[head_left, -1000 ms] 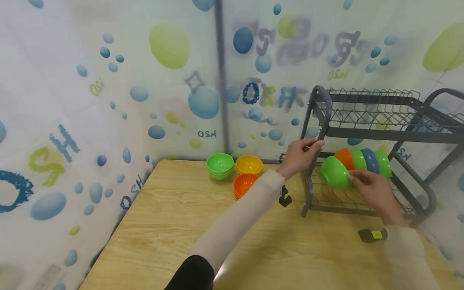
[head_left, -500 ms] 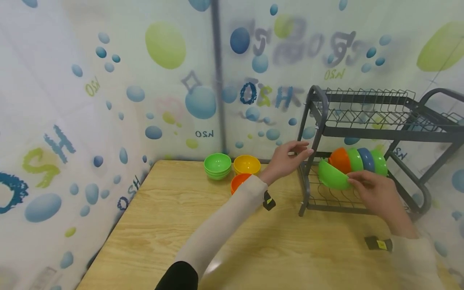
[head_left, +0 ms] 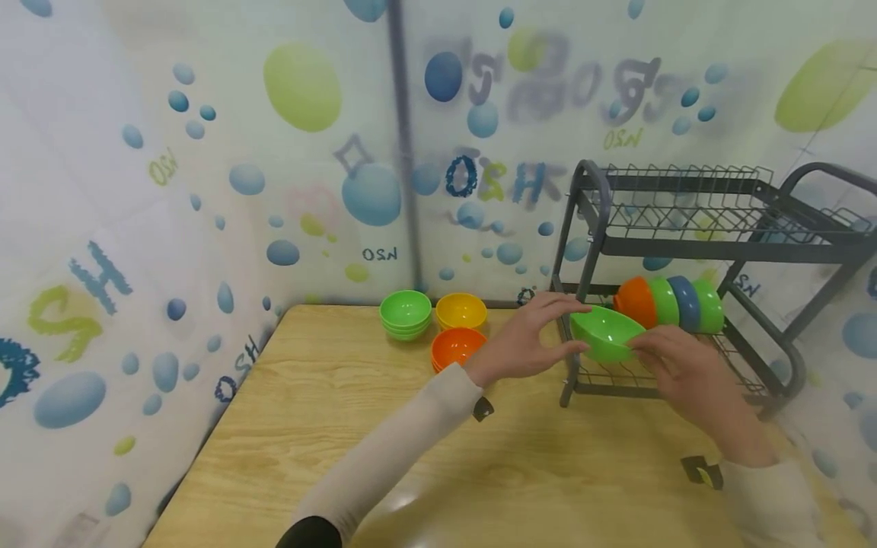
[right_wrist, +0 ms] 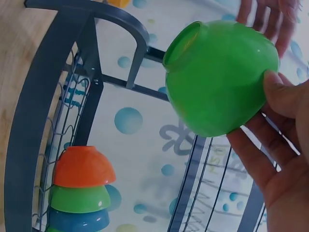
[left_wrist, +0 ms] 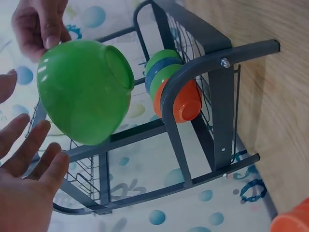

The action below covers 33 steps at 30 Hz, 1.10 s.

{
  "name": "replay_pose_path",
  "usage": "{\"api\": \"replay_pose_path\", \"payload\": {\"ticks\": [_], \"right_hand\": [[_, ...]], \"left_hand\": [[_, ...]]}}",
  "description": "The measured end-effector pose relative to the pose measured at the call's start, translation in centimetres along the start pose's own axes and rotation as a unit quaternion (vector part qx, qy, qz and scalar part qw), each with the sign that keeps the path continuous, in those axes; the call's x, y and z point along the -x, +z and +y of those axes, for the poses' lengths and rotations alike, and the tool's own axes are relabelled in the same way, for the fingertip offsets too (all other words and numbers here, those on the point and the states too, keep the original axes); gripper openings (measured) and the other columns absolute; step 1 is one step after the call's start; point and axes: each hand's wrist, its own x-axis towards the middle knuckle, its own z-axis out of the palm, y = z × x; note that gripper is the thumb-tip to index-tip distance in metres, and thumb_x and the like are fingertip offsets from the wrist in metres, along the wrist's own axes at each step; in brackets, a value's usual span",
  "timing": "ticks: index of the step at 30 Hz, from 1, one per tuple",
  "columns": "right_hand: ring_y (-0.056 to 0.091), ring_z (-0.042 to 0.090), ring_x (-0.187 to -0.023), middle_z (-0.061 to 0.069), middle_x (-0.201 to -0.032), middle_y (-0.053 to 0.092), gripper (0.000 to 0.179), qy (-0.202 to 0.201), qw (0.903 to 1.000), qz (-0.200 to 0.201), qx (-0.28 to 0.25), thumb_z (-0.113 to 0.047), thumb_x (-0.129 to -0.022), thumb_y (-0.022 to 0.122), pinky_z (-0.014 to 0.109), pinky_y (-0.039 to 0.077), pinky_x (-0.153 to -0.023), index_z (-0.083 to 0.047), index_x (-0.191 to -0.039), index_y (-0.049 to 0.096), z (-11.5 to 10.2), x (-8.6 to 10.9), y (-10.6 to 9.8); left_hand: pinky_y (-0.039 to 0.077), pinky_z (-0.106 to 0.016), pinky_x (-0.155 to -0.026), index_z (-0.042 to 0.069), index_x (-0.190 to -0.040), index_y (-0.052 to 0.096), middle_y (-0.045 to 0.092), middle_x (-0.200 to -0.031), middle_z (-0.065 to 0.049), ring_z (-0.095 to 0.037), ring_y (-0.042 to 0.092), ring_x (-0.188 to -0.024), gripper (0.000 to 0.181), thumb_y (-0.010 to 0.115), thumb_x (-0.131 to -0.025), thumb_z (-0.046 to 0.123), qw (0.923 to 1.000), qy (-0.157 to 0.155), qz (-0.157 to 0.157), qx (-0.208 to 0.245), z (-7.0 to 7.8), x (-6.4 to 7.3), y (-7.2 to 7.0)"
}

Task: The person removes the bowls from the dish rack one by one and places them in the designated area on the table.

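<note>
A green bowl (head_left: 606, 335) is held in front of the lower tier of the dish rack, its inside showing to the head camera. My right hand (head_left: 692, 373) pinches its rim on the right, thumb against the wall in the right wrist view. On the bowl's other side, my left hand (head_left: 524, 339) reaches with spread fingers and thumb. The left wrist view shows a gap between those fingertips (left_wrist: 60, 159) and the bowl. Behind, on the lower tier, an orange bowl (head_left: 633, 303), a green bowl (head_left: 663, 301), a blue bowl (head_left: 685, 304) and another green bowl (head_left: 709, 307) nest sideways.
The grey two-tier dish rack (head_left: 692, 247) stands at the table's back right. Left of it are stacked green bowls (head_left: 406, 310), yellow bowls (head_left: 462, 310) and orange bowls (head_left: 457, 346). A patterned curtain (head_left: 342, 228) hangs behind the wooden table (head_left: 308, 426).
The green bowl has come left and forward from the nested row, turning its opening upward. My left hand has moved off the rack post, lowered, and spread its fingers beside the bowl.
</note>
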Motion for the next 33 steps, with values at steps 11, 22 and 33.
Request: {"api": "replay_pose_path", "payload": {"ticks": [11, 22, 33], "right_hand": [[0.065, 0.013, -0.084, -0.002, -0.094, 0.07, 0.025, -0.082, 0.9966, -0.002, 0.01, -0.021, -0.107, 0.056, 0.014, 0.055, -0.077, -0.011, -0.096, 0.076, -2.0, -0.5, 1.5], [0.062, 0.015, -0.098, 0.001, -0.104, 0.071, 0.049, -0.069, 0.9946, -0.059, -0.051, 0.027, -0.07, 0.07, 0.002, 0.039, -0.103, -0.008, -0.104, 0.076, -3.3, -0.9, 2.9], [0.066, 0.024, -0.107, 0.01, -0.119, 0.072, 0.032, -0.024, 0.9947, -0.025, -0.097, -0.035, -0.102, 0.063, 0.001, 0.04, -0.101, -0.006, -0.108, 0.077, -2.7, -2.7, 5.1]], "left_hand": [[0.048, -0.015, -0.101, 0.008, -0.12, 0.073, 0.072, -0.119, -0.001, -0.013, 0.064, -0.111, 0.026, 0.075, -0.095, 0.016, 0.9904, 0.099, -0.046, -0.085, 0.7, 2.6, -0.4], [0.049, -0.009, -0.084, 0.011, -0.103, 0.077, 0.07, -0.099, 0.003, -0.007, 0.061, -0.087, 0.008, 0.073, -0.096, 0.014, 0.9799, 0.126, -0.062, -0.141, 0.4, 4.4, -1.3], [0.052, -0.014, -0.082, 0.012, -0.102, 0.075, 0.069, -0.097, 0.003, -0.008, 0.061, -0.084, 0.007, 0.074, -0.095, 0.014, 0.9795, 0.102, -0.035, -0.17, -1.1, 5.6, -3.1]]}}
